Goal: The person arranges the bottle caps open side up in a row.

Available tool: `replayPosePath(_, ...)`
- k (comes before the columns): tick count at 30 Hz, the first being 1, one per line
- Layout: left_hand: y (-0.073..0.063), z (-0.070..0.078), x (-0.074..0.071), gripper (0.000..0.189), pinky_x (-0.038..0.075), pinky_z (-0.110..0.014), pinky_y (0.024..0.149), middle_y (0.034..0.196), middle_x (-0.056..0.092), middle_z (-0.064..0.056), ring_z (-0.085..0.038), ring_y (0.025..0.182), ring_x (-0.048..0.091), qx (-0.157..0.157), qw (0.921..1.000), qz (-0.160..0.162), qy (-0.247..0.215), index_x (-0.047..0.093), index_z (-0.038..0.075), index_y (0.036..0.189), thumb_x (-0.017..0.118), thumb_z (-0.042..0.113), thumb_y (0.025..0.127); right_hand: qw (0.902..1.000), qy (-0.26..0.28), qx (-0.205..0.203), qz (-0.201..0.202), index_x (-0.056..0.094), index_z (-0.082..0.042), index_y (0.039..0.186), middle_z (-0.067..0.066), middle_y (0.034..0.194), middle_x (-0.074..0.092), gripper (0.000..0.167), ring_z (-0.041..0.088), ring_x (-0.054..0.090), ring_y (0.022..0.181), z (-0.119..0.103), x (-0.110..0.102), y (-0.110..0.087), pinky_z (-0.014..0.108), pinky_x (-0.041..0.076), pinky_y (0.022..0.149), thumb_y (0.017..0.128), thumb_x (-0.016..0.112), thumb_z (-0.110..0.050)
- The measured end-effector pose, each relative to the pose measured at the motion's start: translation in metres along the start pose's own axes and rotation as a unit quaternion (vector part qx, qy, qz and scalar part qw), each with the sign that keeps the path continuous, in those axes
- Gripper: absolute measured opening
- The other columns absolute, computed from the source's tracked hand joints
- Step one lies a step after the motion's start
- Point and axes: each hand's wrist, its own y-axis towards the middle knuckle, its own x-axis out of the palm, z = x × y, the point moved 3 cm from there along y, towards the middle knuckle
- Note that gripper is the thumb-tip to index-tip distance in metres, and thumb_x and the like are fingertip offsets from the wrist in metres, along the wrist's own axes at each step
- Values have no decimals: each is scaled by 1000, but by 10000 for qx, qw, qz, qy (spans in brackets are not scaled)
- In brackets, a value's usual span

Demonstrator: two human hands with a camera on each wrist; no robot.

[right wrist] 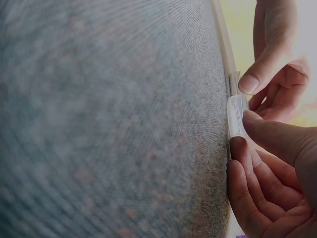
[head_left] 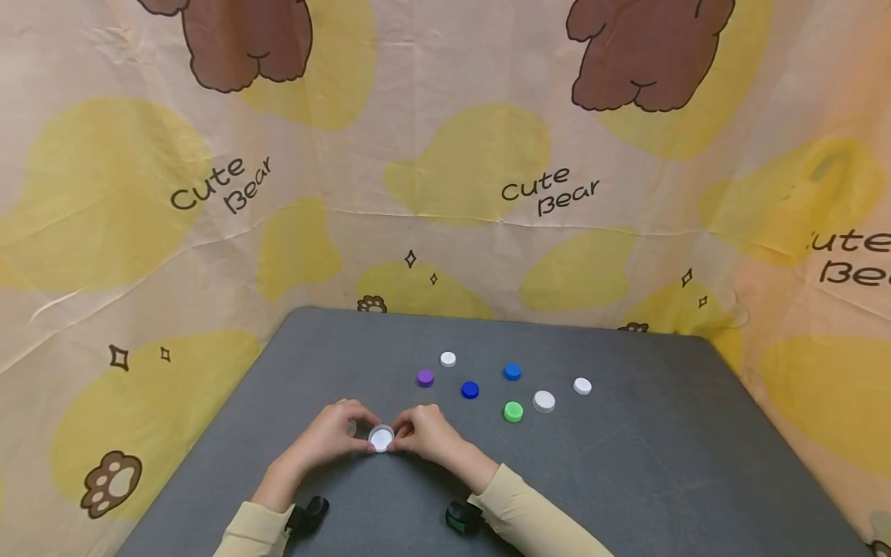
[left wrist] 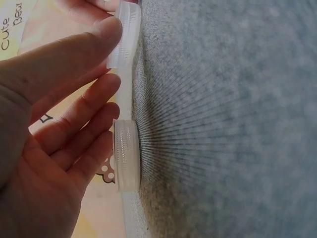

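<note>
Between my two hands, low over the grey table (head_left: 626, 480), is a round white cap (head_left: 381, 440) with a clear raised rim. My left hand (head_left: 330, 435) pinches its left side, the thumb in front and a finger curved behind. From the other side my right hand (head_left: 429, 433) grips it between thumb and fingertips. The left wrist view shows the ribbed side of this cap (left wrist: 130, 37) under the left thumb. A second translucent ribbed cap (left wrist: 128, 156) sits on the table beside the left fingertips, mostly hidden by that hand in the head view.
Beyond the hands lie a purple cap (head_left: 425, 378), a dark blue cap (head_left: 470, 390), a lighter blue cap (head_left: 512, 372), a green cap (head_left: 513, 411) and several white caps, one large (head_left: 544, 401). A printed cloth (head_left: 445, 255) hangs behind the table's far edge.
</note>
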Motion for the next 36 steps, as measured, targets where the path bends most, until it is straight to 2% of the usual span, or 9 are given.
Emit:
replayPosePath(7,1,-2,1,29,42,-31,76,88,65,12,-11,87,56,10,10000,-58,8,74,19,93,86,24,67,9998,50,119,-140,74,-6,91,-6,70,68,22,-8,48,56,2,-1,1,11,41,51,74,81,-19)
replayPosePath(12,2,-1,0,29,42,-32,77,89,65,12,-12,88,56,-20,9999,-88,-49,74,19,93,86,24,67,9997,142,62,-177,74,-6,91,-5,70,69,23,-8,49,58,3,-2,1,11,41,53,74,82,-19)
replayPosePath(17,4,0,-1,29,46,-33,77,90,66,9,-15,88,59,-36,10000,18,-60,73,15,94,84,22,69,9995,210,104,-219,74,-7,94,-6,72,71,26,-9,51,59,8,-4,1,11,43,53,75,81,-21)
replayPosePath(20,7,1,-2,29,50,-36,77,93,67,3,-18,89,62,-104,9995,105,-272,73,12,97,83,21,71,9996,154,102,-201,73,-7,95,-8,73,71,27,-10,52,60,11,-6,1,11,44,54,75,81,-24)
replayPosePath(27,27,4,0,31,52,-41,80,99,67,-4,-21,92,62,-248,9972,190,-684,70,10,102,80,23,76,9997,175,153,-36,72,-6,96,-3,77,72,30,-6,56,61,16,-15,2,14,45,53,76,80,-27)
replayPosePath(36,59,14,6,32,50,-31,73,96,68,-7,-19,84,63,-471,9945,423,-833,70,9,99,81,26,75,9988,220,376,218,70,-5,102,5,84,73,33,2,62,67,30,-28,6,16,48,57,77,80,-23)
